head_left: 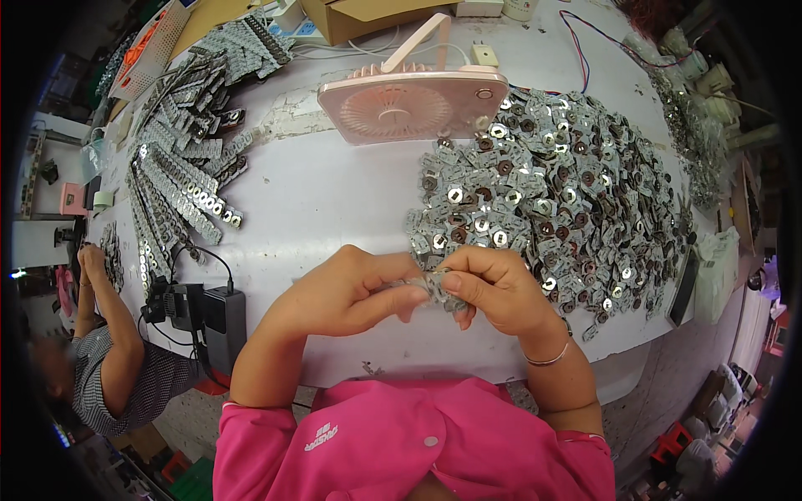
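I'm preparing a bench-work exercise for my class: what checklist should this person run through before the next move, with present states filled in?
1. Left hand and right hand both at the metal piece: ok
2. Grip on it secure: cannot tell, partly hidden
3. Heap of metal parts near the right hand: ok
4. Heap orderly: not ok, jumbled
5. Metal strips apart from heap: ok
6. Fan clear of hands: ok

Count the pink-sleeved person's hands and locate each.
2. The left hand is over the near side of the white table; the right hand is beside it, nearer the heap of parts. Both hold small metal pieces; neither hand is hidden.
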A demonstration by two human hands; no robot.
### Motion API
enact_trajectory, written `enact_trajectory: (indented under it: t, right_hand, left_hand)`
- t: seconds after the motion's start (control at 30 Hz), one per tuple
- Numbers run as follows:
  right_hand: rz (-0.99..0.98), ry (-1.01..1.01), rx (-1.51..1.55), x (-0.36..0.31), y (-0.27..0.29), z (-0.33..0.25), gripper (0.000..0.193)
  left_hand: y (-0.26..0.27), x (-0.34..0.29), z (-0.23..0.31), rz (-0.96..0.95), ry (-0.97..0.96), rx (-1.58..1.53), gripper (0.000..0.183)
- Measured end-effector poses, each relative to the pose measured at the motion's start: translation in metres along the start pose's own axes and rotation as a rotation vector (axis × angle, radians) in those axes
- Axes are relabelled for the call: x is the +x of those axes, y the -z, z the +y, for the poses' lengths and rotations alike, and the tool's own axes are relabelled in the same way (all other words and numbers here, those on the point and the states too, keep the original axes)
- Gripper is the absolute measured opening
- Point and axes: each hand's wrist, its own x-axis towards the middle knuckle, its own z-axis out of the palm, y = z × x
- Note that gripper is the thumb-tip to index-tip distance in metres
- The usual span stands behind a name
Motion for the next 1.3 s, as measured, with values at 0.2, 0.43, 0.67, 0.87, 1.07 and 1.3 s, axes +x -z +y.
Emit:
enact_trajectory:
  t: [0.2,0.43,0.67,0.87,1.07,1.3]
  right_hand:
    - [0.267,0.106,0.031,0.002,-0.006,0.001,0.020]
    - [0.420,0.270,-0.464,0.003,-0.011,0.006,0.016]
    - [0.466,0.173,-0.215,0.002,-0.015,0.006,0.016]
    - [0.520,0.253,-0.566,0.008,-0.004,0.001,0.016]
    - [0.431,0.324,-0.582,0.006,0.005,0.001,0.014]
    - [0.156,0.041,-0.335,-0.001,0.003,-0.008,0.017]
  left_hand:
    - [-0.022,0.014,-0.006,0.429,-0.408,0.454,0.007]
    - [-0.034,0.022,-0.014,0.597,-0.430,0.779,0.019]
    - [-0.040,0.024,-0.015,0.603,-0.489,0.809,0.023]
    - [-0.036,0.026,-0.022,0.559,-0.460,0.817,0.026]
    - [-0.022,0.014,-0.009,0.428,-0.261,0.602,0.022]
    - [-0.008,0.006,-0.011,0.171,-0.106,0.369,0.016]
